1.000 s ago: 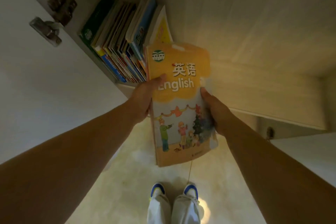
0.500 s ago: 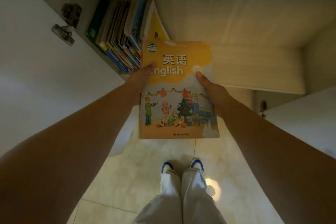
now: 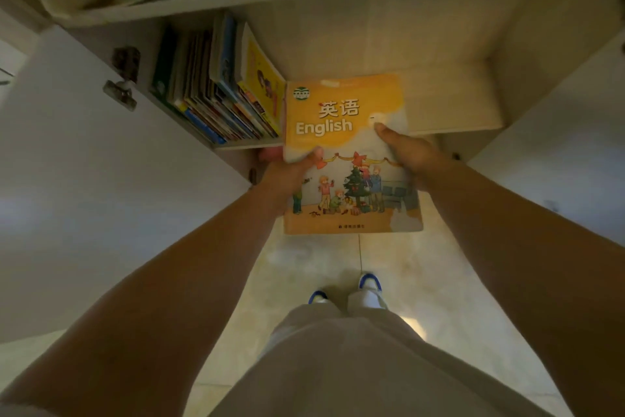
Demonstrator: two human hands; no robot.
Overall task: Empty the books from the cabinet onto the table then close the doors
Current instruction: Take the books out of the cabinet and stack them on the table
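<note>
The single head-worn camera looks steeply down and forward from above the person's own arms, close enough that both forearms fill the lower corners. Just past the fingertips of the left hand (image 3: pixel 287 173) and right hand (image 3: pixel 409 152) lies the open cabinet shelf (image 3: pixel 449 105), while well back from the fingers, toward the bottom edge, the wide lens takes in the tiled floor (image 3: pixel 406 267) and the shoes (image 3: pixel 370 284). No second view overlaps with it.
</note>
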